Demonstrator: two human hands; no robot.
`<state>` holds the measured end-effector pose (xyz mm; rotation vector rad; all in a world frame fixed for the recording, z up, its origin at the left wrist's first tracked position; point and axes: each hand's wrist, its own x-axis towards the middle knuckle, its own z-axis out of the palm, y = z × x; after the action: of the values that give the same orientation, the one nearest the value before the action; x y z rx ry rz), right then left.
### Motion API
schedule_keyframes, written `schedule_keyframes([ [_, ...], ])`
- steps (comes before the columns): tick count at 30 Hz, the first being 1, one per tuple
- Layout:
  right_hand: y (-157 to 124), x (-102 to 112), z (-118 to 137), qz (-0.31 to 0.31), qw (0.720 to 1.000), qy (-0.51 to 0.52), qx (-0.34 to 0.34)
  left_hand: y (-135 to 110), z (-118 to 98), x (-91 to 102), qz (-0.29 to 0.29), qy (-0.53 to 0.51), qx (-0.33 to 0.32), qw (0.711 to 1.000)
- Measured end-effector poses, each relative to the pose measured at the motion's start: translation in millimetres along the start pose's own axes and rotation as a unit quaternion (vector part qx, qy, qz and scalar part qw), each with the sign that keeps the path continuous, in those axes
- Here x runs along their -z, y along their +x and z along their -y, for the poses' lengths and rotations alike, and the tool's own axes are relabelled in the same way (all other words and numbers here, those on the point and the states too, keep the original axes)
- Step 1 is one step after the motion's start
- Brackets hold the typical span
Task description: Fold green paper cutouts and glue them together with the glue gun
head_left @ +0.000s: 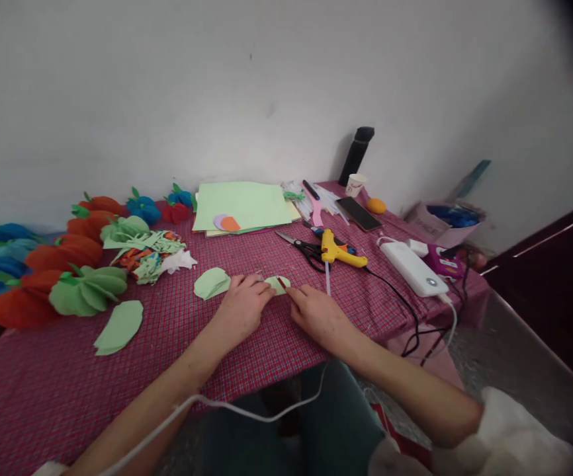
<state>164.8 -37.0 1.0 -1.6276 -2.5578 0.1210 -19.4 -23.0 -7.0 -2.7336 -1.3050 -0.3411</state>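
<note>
My left hand (247, 303) is closed, its fingertips at the left edge of a small light green paper piece (277, 285). In my right hand (319, 314) the fingers are bent around a thin dark red stick (282, 284), whose upper end lies over the same paper. What kind of stick it is cannot be made out. A stack of light green paper shapes (211, 283) lies just left of my left hand, and another stack (120, 327) farther left. Beyond my right hand rests a yellow glue gun (335, 251) with a glue stick, beside black-handled scissors (306, 250).
Several paper pumpkins (88, 289) and paper scraps (150, 254) fill the left side. Green sheets (241, 203) lie at the back near a phone (358, 213), a paper cup (354, 185) and a black bottle (356, 156). A white power bank (412, 266) and cables are right.
</note>
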Motion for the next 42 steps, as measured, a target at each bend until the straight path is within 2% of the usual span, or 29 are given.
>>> schedule_keyframes([
  [4,6.7,-3.4,6.7,0.013,1.0,-0.01,0.017,0.5,4.2,-1.3,-0.005,0.002,-0.004,1.0],
  [8,6.7,-7.5,-6.2,0.025,0.999,-0.011,0.027,1.1,7.4,-7.5,0.019,-0.001,-0.022,1.0],
  [13,0.9,-5.6,-25.8,0.009,0.999,-0.015,-0.043,1.5,6.7,-10.1,0.028,-0.018,-0.018,0.999],
  [15,0.0,-4.7,-24.7,-0.005,0.999,-0.004,-0.043,1.2,8.3,-5.7,0.029,-0.024,-0.022,0.999],
  [17,1.4,-5.0,-18.2,-0.012,1.0,0.006,-0.011,0.0,13.8,1.0,-0.002,-0.021,0.001,1.0],
  [20,7.3,-6.4,-5.3,-0.014,0.999,0.006,0.039,-3.5,26.4,10.8,-0.082,-0.002,0.074,0.994],
  [23,13.3,-7.2,3.8,0.002,0.999,-0.006,0.047,-6.3,35.8,13.9,-0.109,0.005,0.108,0.988],
  [27,13.4,-6.3,7.1,0.022,0.998,-0.012,0.058,-6.0,37.0,9.6,-0.082,-0.009,0.085,0.993],
  [36,6.2,-7.8,6.1,0.004,0.997,0.013,0.076,-4.2,32.1,7.8,-0.073,-0.008,0.084,0.994],
  [38,5.0,-7.1,6.9,0.001,0.995,0.023,0.098,-1.8,29.8,8.8,-0.057,-0.003,0.072,0.996],
  [42,2.5,-5.2,6.9,-0.002,0.996,0.029,0.083,6.9,23.3,16.1,-0.027,0.018,0.051,0.998],
])
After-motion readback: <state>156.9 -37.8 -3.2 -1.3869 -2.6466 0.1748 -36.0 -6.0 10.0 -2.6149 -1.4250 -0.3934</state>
